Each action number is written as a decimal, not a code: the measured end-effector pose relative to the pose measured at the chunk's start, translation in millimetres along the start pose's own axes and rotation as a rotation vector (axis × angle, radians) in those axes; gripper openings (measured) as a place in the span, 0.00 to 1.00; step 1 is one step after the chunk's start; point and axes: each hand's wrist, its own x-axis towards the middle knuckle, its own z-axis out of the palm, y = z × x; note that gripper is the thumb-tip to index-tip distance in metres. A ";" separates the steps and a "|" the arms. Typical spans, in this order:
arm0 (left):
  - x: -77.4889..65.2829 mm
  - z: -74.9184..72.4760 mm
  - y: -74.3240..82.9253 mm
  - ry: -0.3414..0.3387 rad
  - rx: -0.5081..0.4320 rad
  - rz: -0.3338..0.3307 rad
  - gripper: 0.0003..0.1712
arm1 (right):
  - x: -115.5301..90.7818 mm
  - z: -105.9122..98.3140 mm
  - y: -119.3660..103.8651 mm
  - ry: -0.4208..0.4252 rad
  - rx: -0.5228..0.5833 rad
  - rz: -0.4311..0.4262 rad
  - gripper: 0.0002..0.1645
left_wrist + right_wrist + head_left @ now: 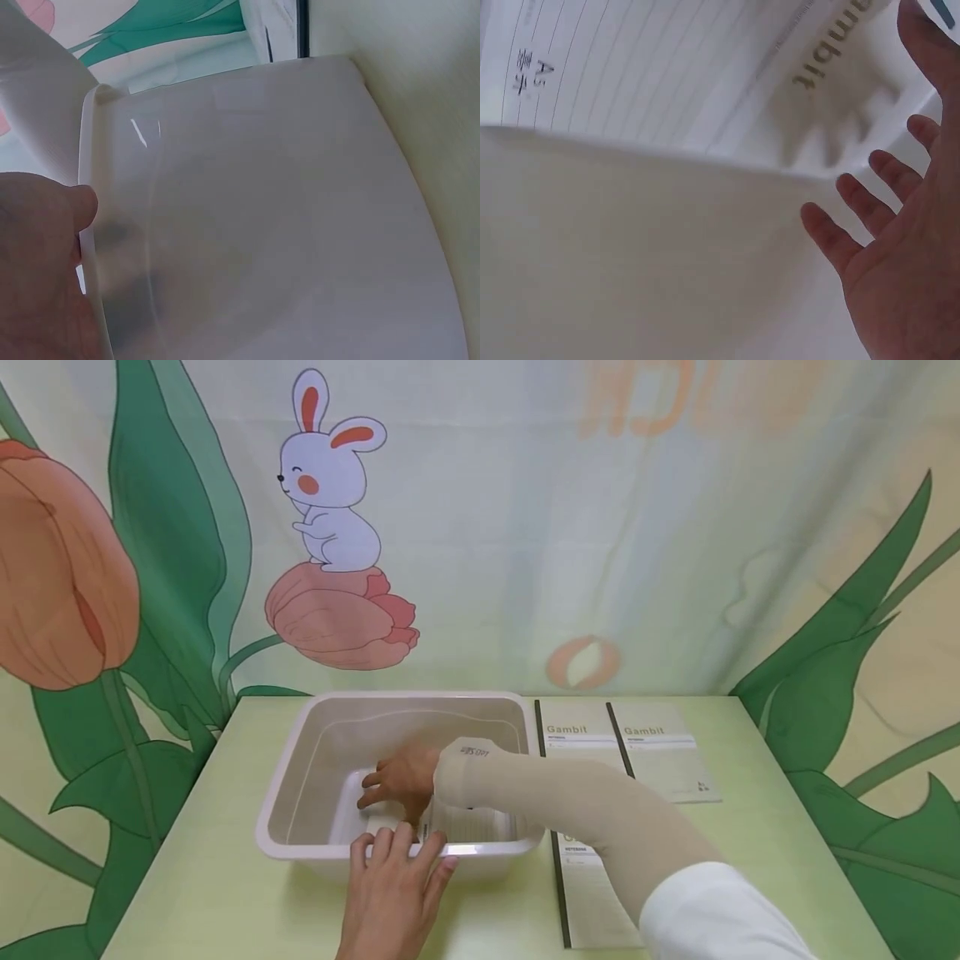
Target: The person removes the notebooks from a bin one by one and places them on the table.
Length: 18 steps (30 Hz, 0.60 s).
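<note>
A pale plastic basin [397, 696] stands on the table. My left hand [390, 885] grips its near rim, fingers hooked over the edge and thumb on the outer wall, close to the basin wall [285, 210] in the left wrist view. Down inside the basin is my right hand [405, 777], its fingers spread and apart. A notebook [480, 822] lies in there beneath the right wrist. In the right wrist view, the lined notebook cover [667, 75] reads "Gambit" and "A5", and the fingers [859, 202] cast shadows over it. The sleeved right forearm hides part of the basin.
Right of the basin, two Gambit notebooks [577, 756] lie side by side at the table's back. Another notebook [600, 893] lies nearer, partly under the right arm. A printed curtain [480, 527] hangs behind the light green table [217, 860].
</note>
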 end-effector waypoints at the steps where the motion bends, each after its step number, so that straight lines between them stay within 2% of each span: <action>1: -0.7 0.1 0.0 0.001 0.000 -0.003 0.16 | 1.1 1.9 -2.1 0.004 0.011 -0.008 0.52; 7: -2.5 0.8 -1.0 0.026 0.011 -0.005 0.17 | 5.8 7.6 -11.3 0.014 0.030 -0.031 0.51; 13: -1.8 1.0 -2.7 0.054 0.004 0.006 0.18 | 8.8 6.1 -14.7 0.027 -0.058 -0.008 0.50; 18: -2.0 1.8 -2.1 0.031 0.000 0.004 0.17 | 10.4 5.5 -15.5 0.053 -0.145 0.007 0.42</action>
